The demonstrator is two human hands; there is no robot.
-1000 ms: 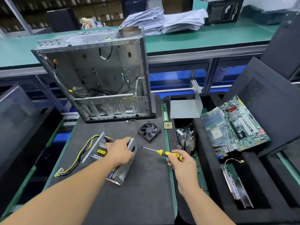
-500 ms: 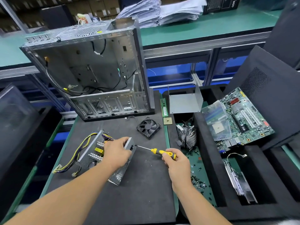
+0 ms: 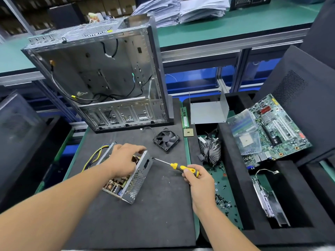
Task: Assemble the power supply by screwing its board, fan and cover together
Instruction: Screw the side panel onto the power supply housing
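Note:
The open power supply housing [image 3: 137,180], perforated metal with its board showing inside, lies on the dark mat with yellow and black cables [image 3: 92,157] trailing left. My left hand [image 3: 125,160] grips its upper edge from above. My right hand [image 3: 197,180] holds a yellow and black screwdriver [image 3: 181,167]; the tip touches the housing's right end wall near the top corner. A small black fan [image 3: 166,138] lies loose on the mat behind the housing. A bent grey metal cover [image 3: 208,110] stands further back on the right.
An empty computer case [image 3: 101,78] stands at the back of the mat. Right of the mat: a memory stick [image 3: 184,116], a processor [image 3: 188,132], a heatsink cooler [image 3: 210,151], several loose screws [image 3: 223,201], a motherboard [image 3: 277,127] and foam trays [image 3: 241,187].
My right hand brought the screwdriver leftward until its tip met the housing's end wall. My left hand shifted its hold on the housing, which now sits turned with its perforated side facing me.

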